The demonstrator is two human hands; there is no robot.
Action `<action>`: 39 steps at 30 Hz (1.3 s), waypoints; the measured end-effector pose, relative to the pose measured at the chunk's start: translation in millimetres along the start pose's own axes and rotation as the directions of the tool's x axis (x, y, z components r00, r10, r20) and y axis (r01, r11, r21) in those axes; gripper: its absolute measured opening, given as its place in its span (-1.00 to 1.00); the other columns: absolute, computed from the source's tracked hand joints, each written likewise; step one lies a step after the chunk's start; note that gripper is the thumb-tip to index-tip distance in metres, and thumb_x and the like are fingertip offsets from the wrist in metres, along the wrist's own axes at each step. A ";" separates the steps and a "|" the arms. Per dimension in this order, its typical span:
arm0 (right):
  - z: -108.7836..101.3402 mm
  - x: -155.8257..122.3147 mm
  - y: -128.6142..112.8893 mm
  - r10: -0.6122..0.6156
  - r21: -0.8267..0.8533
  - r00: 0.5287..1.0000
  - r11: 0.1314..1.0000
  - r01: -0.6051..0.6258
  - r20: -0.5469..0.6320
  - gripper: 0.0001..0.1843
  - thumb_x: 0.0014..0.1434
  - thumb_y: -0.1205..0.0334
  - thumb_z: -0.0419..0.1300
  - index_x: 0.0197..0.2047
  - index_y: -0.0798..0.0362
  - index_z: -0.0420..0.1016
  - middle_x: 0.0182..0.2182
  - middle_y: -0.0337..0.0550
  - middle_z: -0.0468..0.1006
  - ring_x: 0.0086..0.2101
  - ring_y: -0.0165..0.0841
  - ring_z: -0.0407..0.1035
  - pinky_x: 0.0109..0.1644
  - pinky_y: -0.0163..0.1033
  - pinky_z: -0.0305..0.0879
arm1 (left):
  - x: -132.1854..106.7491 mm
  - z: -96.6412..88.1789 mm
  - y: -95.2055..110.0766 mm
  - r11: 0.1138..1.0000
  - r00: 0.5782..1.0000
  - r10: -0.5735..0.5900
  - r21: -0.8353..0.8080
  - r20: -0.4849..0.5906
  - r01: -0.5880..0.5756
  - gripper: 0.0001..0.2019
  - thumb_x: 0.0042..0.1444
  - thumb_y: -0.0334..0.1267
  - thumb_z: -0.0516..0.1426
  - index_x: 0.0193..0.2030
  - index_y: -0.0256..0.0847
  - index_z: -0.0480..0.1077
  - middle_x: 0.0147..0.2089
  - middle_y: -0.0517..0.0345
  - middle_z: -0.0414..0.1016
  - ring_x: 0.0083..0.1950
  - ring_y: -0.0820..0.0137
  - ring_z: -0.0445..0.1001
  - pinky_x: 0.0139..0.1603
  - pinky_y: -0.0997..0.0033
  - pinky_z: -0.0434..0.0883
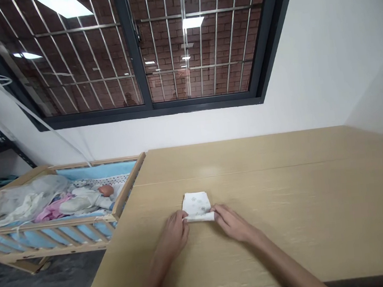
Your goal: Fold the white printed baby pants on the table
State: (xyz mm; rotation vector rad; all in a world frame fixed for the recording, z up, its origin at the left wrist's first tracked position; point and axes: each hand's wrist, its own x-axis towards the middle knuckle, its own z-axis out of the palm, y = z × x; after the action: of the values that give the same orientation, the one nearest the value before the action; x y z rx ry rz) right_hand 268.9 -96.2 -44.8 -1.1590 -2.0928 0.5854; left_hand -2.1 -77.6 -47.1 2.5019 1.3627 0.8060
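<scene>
Bundle (196, 204) on table (286, 215); crib (128, 186) left, window (136, 58) behind.

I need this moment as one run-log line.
left hand: grips left end | right hand: grips right end | white printed piece: near edge turned over, on table

1. A wooden crib (128, 185) is standing just beside the left edge of the table (304, 223).
2. A small, baby-like figure (90, 198) is lying inside it, its head toward the table.
3. Pink cloth (53, 209) is lying beside the figure, near pale fabric (34, 194).
4. Metal bars (219, 10) are crossing behind the dark-framed window (135, 54).
5. A white cable (47, 127) is slanting down the wall (332, 57) toward the crib.
</scene>
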 end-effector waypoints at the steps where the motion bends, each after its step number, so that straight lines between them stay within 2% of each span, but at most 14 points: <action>1: -1.7 8.3 3.9 0.019 0.036 1.000 0.999 -0.019 -0.001 -0.70 0.44 0.29 -0.09 0.07 -0.01 0.42 -0.06 -0.04 0.58 -0.07 -0.14 0.46 0.06 -0.05 0.38 | 11.3 -1.6 -1.2 1.000 1.000 0.005 0.009 0.002 -0.005 -0.78 0.33 -0.33 -0.09 0.00 -0.17 0.32 -0.02 -0.02 0.50 0.02 0.25 0.48 0.07 0.17 0.46; 4: -1.4 41.7 25.1 0.071 0.088 0.994 0.994 -0.064 -0.080 -0.70 0.46 0.26 -0.14 -0.02 0.01 0.40 -0.14 -0.08 0.60 -0.15 -0.20 0.49 -0.03 -0.15 0.41 | 53.4 -2.2 -9.9 0.998 1.000 0.009 0.058 -0.025 -0.008 -0.79 0.31 -0.36 -0.08 -0.03 -0.19 0.33 0.02 -0.04 0.46 0.09 0.23 0.42 0.15 0.15 0.40; 9: 16.0 88.9 63.8 0.255 -0.133 0.941 0.948 -0.288 -0.222 -0.70 0.41 0.34 -0.14 -0.09 0.06 0.41 -0.26 -0.02 0.61 -0.24 -0.21 0.51 -0.19 -0.22 0.40 | 103.9 14.7 -26.7 0.987 0.998 -0.060 0.147 -0.032 0.064 -0.83 0.32 -0.37 -0.04 -0.15 -0.20 0.38 -0.06 -0.03 0.49 0.02 0.23 0.45 0.10 0.21 0.38; 15: 40.7 92.9 73.8 0.314 -0.259 0.888 0.876 -0.408 -0.336 -0.70 0.36 0.45 -0.09 -0.12 0.09 0.46 -0.29 0.11 0.59 -0.27 -0.10 0.49 -0.18 -0.12 0.39 | 103.7 45.2 -34.8 0.966 0.986 -0.151 0.202 -0.068 0.161 -0.79 0.35 -0.34 -0.03 -0.12 -0.24 0.43 -0.10 -0.06 0.55 -0.01 0.24 0.50 0.07 0.23 0.38; 17: 43.7 90.5 69.6 0.303 -0.295 0.876 0.857 -0.423 -0.375 -0.65 0.36 0.46 -0.12 -0.03 0.13 0.46 -0.18 0.21 0.57 -0.15 -0.03 0.47 -0.05 -0.01 0.38 | 102.3 49.3 -37.6 0.965 0.983 -0.159 0.198 -0.088 0.174 -0.78 0.35 -0.33 -0.04 -0.11 -0.24 0.44 -0.10 -0.05 0.57 -0.02 0.24 0.51 0.06 0.23 0.40; 19: 45.5 88.8 62.3 0.207 -0.345 0.891 0.868 -0.358 -0.404 -0.60 0.38 0.43 -0.14 0.13 0.16 0.42 -0.01 0.28 0.52 0.01 0.03 0.40 0.10 0.10 0.33 | 102.8 50.0 -39.3 0.965 0.981 -0.157 0.191 -0.115 0.177 -0.74 0.37 -0.32 -0.07 -0.09 -0.23 0.45 -0.08 -0.06 0.58 0.01 0.22 0.52 0.08 0.19 0.41; 21: 48.7 87.8 52.8 0.032 -0.405 0.925 0.893 -0.197 -0.379 -0.55 0.41 0.37 -0.14 0.28 0.17 0.33 0.17 0.28 0.41 0.18 0.03 0.28 0.24 0.18 0.24 | 103.2 49.3 -37.7 0.968 0.977 -0.147 0.183 -0.154 0.175 -0.67 0.39 -0.30 -0.12 0.04 -0.24 0.43 0.06 -0.12 0.56 0.13 0.18 0.49 0.17 0.11 0.39; 23: 55.1 87.0 43.7 -0.136 -0.447 0.952 0.894 -0.001 -0.274 -0.48 0.43 0.33 -0.12 0.40 0.16 0.20 0.31 0.23 0.29 0.32 0.00 0.11 0.34 0.21 0.13 | 100.8 49.6 -31.5 0.972 0.974 -0.126 0.174 -0.187 0.159 -0.59 0.42 -0.26 -0.16 0.26 -0.28 0.31 0.28 -0.19 0.42 0.32 0.15 0.36 0.31 0.04 0.32; 25: 64.0 86.3 37.9 -0.204 -0.448 0.970 0.885 0.124 -0.135 -0.36 0.38 0.33 -0.06 0.50 0.16 0.04 0.40 0.19 0.16 0.39 -0.04 -0.03 0.41 0.21 0.03 | 94.5 53.1 -21.6 0.982 0.981 -0.064 0.166 -0.183 0.095 -0.49 0.42 -0.18 -0.16 0.42 -0.33 0.10 0.46 -0.22 0.20 0.48 0.15 0.15 0.41 0.02 0.22; 27: 72.4 85.2 36.9 -0.208 -0.430 0.978 0.886 0.175 -0.031 -0.23 0.30 0.31 0.03 0.54 0.15 -0.05 0.43 0.17 0.11 0.40 -0.02 -0.06 0.44 0.21 -0.03 | 85.5 60.3 -11.1 0.988 0.990 0.033 0.154 -0.139 -0.012 -0.37 0.42 -0.10 -0.15 0.51 -0.38 -0.11 0.54 -0.23 -0.01 0.56 0.14 -0.04 0.47 0.01 0.14; 29: 77.3 83.3 39.9 -0.197 -0.415 0.980 0.889 0.192 0.031 -0.18 0.25 0.25 0.11 0.53 0.14 -0.01 0.42 0.18 0.13 0.40 0.01 -0.06 0.45 0.22 -0.07 | 76.5 69.6 -4.2 0.987 0.993 0.097 0.137 -0.074 -0.086 -0.29 0.42 -0.03 -0.15 0.54 -0.39 -0.29 0.57 -0.24 -0.14 0.59 0.12 -0.16 0.50 -0.02 0.09; 31: 77.0 80.2 44.3 -0.172 -0.428 0.983 0.886 0.181 0.058 -0.20 0.25 0.24 0.12 0.51 0.19 0.04 0.43 0.21 0.09 0.41 0.01 -0.09 0.46 0.24 -0.12 | 69.7 77.5 -3.4 0.988 0.996 0.084 0.132 -0.010 -0.082 -0.24 0.42 0.04 -0.15 0.54 -0.40 -0.34 0.57 -0.26 -0.19 0.59 0.10 -0.20 0.51 -0.04 0.06; 35: 62.5 70.4 53.0 -0.017 -0.480 0.999 0.876 0.037 0.046 -0.23 0.32 0.27 0.02 0.53 0.28 -0.06 0.47 0.18 -0.05 0.44 -0.09 -0.20 0.48 0.18 -0.18 | 63.6 81.9 -16.1 0.984 0.996 0.009 0.177 0.091 -0.025 -0.26 0.43 0.10 -0.21 0.54 -0.41 -0.22 0.55 -0.29 -0.11 0.58 0.10 -0.13 0.51 -0.08 0.04; 39: 42.5 60.1 63.0 0.149 -0.449 0.988 0.886 -0.119 0.032 -0.23 0.46 -0.02 -0.03 0.54 0.24 -0.11 0.47 0.17 -0.07 0.44 -0.08 -0.23 0.47 0.16 -0.16 | 61.8 77.3 -26.6 0.969 0.995 0.024 0.241 0.094 -0.046 -0.24 0.41 0.15 -0.19 0.53 -0.39 -0.16 0.54 -0.27 -0.02 0.57 0.09 -0.07 0.49 -0.09 0.07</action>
State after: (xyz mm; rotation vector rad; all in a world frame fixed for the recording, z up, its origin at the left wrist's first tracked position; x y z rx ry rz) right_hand 250.0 -15.3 -94.7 -1.5676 -2.2870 0.2028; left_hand 47.1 -4.4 -99.4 2.7154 1.4704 0.5528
